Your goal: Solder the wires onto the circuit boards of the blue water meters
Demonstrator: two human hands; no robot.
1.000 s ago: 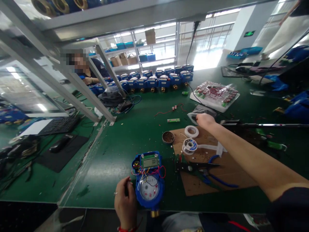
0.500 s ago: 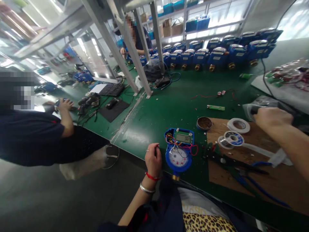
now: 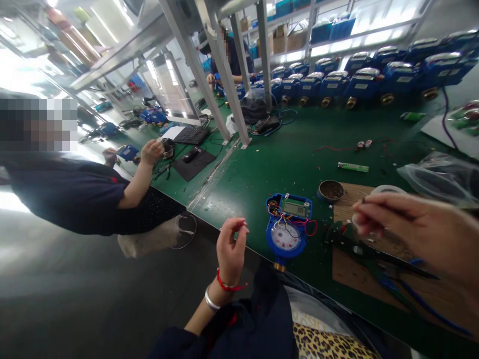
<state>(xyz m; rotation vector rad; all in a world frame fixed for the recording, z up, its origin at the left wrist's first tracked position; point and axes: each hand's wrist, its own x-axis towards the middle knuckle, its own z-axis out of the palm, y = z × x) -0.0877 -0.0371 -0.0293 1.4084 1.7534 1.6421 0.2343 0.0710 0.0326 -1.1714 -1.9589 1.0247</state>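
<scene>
Blue meter (image 3: 289, 230) between half-open left hand (image 3: 230, 249) and right hand (image 3: 415, 232), thin rod (image 3: 387, 208) in pinch.

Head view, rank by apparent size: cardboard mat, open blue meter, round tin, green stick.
1. cardboard mat, largest even though it is partly hidden.
2. open blue meter.
3. round tin and green stick: too close to rank. The tin covers more area. The stick runs slightly longer and lies farther back.

Green workbench (image 3: 262, 164), metal rack uprights (image 3: 224, 94), grey floor (image 3: 75, 299), bright windows.
</scene>
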